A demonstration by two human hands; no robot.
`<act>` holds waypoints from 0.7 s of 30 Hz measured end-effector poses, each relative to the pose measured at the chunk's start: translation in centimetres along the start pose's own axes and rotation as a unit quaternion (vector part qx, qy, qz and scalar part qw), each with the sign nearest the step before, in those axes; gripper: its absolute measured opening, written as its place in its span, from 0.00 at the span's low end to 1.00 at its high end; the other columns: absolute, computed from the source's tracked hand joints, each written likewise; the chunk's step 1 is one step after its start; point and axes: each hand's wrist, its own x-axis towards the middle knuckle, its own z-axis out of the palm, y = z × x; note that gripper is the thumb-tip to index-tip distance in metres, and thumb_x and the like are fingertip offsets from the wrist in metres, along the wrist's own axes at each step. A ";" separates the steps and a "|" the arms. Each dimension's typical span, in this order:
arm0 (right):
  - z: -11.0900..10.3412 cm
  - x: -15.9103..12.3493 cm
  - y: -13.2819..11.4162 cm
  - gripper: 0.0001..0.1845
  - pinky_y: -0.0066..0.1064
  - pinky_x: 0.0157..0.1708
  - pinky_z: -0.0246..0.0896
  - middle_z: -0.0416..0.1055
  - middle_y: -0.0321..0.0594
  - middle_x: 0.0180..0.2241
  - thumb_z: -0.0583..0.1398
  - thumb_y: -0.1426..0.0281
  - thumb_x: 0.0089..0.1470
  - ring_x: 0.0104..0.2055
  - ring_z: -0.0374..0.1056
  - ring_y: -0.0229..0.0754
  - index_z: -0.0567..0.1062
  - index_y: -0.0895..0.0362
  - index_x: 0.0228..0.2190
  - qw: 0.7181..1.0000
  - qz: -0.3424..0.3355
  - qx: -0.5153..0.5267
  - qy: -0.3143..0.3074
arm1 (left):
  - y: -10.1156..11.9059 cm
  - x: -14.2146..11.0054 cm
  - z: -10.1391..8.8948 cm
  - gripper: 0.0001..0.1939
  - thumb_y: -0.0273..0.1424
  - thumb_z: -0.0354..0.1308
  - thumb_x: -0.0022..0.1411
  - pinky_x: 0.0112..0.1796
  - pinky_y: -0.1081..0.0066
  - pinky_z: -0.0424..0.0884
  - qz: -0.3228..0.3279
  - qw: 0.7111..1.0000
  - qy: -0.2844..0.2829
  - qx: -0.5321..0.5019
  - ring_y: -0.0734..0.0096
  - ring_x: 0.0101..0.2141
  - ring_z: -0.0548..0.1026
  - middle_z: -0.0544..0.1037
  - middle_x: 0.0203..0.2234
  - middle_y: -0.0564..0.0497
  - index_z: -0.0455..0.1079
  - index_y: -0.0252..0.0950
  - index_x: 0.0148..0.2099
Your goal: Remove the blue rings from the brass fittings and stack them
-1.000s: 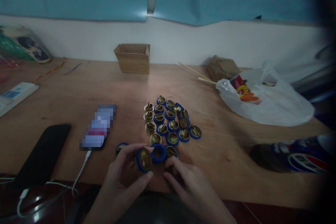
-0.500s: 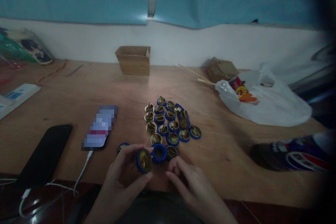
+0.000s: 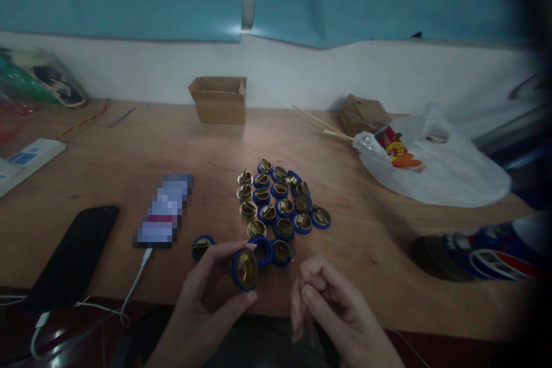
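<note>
On my head view, the fingers of the left hand (image 3: 202, 305) grip a blue-rimmed brass disc (image 3: 245, 270) by its edge, tilted up over the near part of the counter (image 3: 366, 305). I see the right hand (image 3: 334, 302) near it, fingers curled, but I cannot tell whether they hold anything. Just beyond lie a blue ring (image 3: 269, 252) and clustered brass-coloured discs (image 3: 284, 207).

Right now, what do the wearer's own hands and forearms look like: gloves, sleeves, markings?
Ungloved left hand and ungloved right hand, slender fingers. No rings or watch visible. Bare forearms; no sleeves, cables or markings in view.
</note>
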 end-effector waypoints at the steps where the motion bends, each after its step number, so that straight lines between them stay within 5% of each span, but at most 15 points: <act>1: 0.0 0.0 0.0 0.14 0.23 0.22 0.55 0.65 0.31 0.22 0.52 0.58 0.65 0.22 0.62 0.32 0.64 0.54 0.33 1.000 0.000 0.014 0.003 | 0.0 -0.1 0.1 0.26 0.22 0.63 0.58 0.53 0.72 0.70 -0.002 1.000 0.002 0.002 0.66 0.53 0.74 0.76 0.53 0.53 0.67 0.50 0.55; 9: 0.6 1.5 0.4 0.15 0.22 0.18 0.44 0.53 0.25 0.16 0.51 0.59 0.66 0.17 0.49 0.28 0.71 0.55 0.36 0.998 -0.020 0.057 0.025 | -0.8 -1.0 -0.1 0.28 0.26 0.64 0.59 0.57 0.62 0.67 -0.030 0.997 -0.014 0.063 0.62 0.57 0.71 0.73 0.57 0.53 0.66 0.54 0.58; 14: 1.7 2.5 1.1 0.12 0.21 0.18 0.46 0.53 0.25 0.19 0.51 0.62 0.67 0.17 0.47 0.29 0.66 0.50 0.49 0.991 -0.032 0.129 0.030 | -0.8 -0.8 0.6 0.29 0.24 0.64 0.57 0.55 0.60 0.70 0.029 0.996 -0.016 0.083 0.61 0.54 0.74 0.75 0.55 0.52 0.66 0.54 0.58; 21: 2.4 2.6 2.2 0.11 0.22 0.18 0.44 0.50 0.24 0.18 0.52 0.62 0.66 0.17 0.44 0.29 0.65 0.51 0.48 0.983 -0.028 0.180 0.029 | -0.2 -0.5 1.3 0.30 0.22 0.64 0.56 0.53 0.62 0.73 0.093 0.990 -0.033 0.100 0.60 0.52 0.75 0.76 0.53 0.49 0.66 0.50 0.58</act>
